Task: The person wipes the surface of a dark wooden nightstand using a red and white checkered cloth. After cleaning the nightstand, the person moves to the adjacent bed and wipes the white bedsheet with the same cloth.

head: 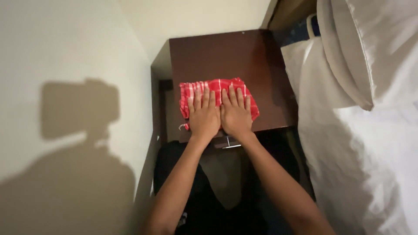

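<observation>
A folded red checked cloth [217,98] is lain on a dark brown table [226,52], near its front edge; both hands are pressed flat upon it, side by side and touching at the thumbs. The left hand [203,115] is laid over the cloth's left half, the right hand [236,114] over its right half; the fingers of both are stretched out straight and nothing is clasped, so each grip is spread flat rather than closed. The cloth's long axis is run across, from one hand to the other; its far edge is seen just beyond the fingertips, its near edge hidden beneath the palms. Neither hand is nearer; a white pillow [370,48] on a bed [370,174] is seen well off to the right of the right hand.
</observation>
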